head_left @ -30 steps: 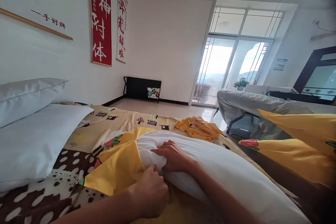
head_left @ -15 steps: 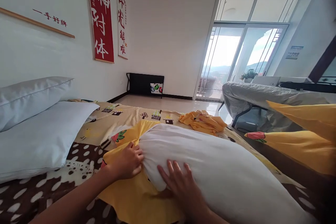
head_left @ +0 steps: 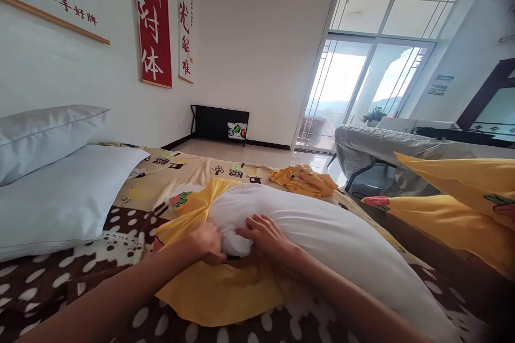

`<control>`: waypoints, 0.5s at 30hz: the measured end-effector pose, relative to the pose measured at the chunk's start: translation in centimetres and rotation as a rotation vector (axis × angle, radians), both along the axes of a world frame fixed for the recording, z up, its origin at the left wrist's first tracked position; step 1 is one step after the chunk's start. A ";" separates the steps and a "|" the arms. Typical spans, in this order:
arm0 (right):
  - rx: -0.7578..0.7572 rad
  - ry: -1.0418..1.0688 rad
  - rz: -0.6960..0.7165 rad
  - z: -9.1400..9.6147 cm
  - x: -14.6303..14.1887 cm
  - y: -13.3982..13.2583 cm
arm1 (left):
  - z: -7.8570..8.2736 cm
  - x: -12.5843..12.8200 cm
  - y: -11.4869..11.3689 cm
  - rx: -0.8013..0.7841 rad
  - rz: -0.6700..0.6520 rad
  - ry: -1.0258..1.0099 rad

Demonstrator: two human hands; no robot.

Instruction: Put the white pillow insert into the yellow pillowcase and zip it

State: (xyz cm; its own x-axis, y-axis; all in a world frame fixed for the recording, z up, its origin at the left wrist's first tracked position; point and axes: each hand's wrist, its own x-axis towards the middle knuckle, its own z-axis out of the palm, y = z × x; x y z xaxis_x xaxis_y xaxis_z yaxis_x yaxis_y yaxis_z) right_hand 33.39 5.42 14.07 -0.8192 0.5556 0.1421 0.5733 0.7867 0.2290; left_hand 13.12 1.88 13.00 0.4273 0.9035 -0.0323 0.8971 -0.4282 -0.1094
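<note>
A long white pillow [head_left: 330,246] lies across the patterned bedspread [head_left: 60,289], its left end pushed into a yellow pillowcase [head_left: 217,289]. My left hand [head_left: 209,243] is closed on the yellow pillowcase's edge at the pillow's end. My right hand [head_left: 263,236] rests on the pillow's white corner with its fingers curled, pressing into the stuffing. Both forearms reach in from the bottom of the view.
Two white pillows [head_left: 60,193] are stacked at the left by the wall. A crumpled yellow cloth [head_left: 303,179] lies at the bed's far edge. Yellow pillows [head_left: 454,209] sit at the right. A covered sofa [head_left: 382,150] and glass doors [head_left: 354,96] stand beyond.
My right hand moved up from the pillow's lower side onto its corner and curled its fingers. My left hand shifted slightly right along the pillowcase edge. The view dipped a little.
</note>
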 end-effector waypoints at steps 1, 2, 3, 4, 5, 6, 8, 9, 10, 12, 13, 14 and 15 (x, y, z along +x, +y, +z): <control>-0.019 -0.001 -0.014 0.6 -0.2 0.3 | 0.0 0.2 0.0 -0.009 0.015 0.026; -0.035 -0.001 -0.023 1.3 -0.4 0.6 | 0.2 0.3 0.1 -0.017 0.030 0.049; -0.047 -0.002 -0.029 2.1 -0.7 0.9 | 0.3 0.5 0.0 -0.018 0.039 0.059; -0.058 -0.002 -0.031 2.8 -1.0 1.3 | 0.6 0.7 0.0 -0.009 0.039 0.053; -0.069 -0.002 -0.032 3.6 -1.4 1.6 | 0.8 1.0 0.0 0.006 0.032 0.039; -0.080 -0.001 -0.037 4.2 -1.9 1.9 | 1.1 1.4 -0.1 0.022 0.022 0.022; -0.110 0.014 -0.063 5.4 -3.0 2.5 | 1.8 2.5 -0.1 0.085 -0.016 -0.018; -0.139 0.033 -0.086 5.9 -3.5 2.9 | 2.3 3.2 0.0 0.134 -0.047 -0.046; -0.175 0.058 -0.113 6.3 -4.1 3.3 | 2.8 4.0 0.1 0.190 -0.078 -0.077; -0.252 0.106 -0.158 6.7 -5.1 4.4 | 3.9 5.4 0.3 0.303 -0.124 -0.142; -0.289 0.121 -0.169 6.7 -5.4 5.0 | 4.5 6.1 0.4 0.341 -0.127 -0.176; -0.322 0.129 -0.173 6.5 -5.5 5.5 | 4.9 6.6 0.5 0.354 -0.117 -0.208; -0.349 0.130 -0.170 6.2 -5.4 5.9 | 5.3 6.9 0.6 0.347 -0.103 -0.238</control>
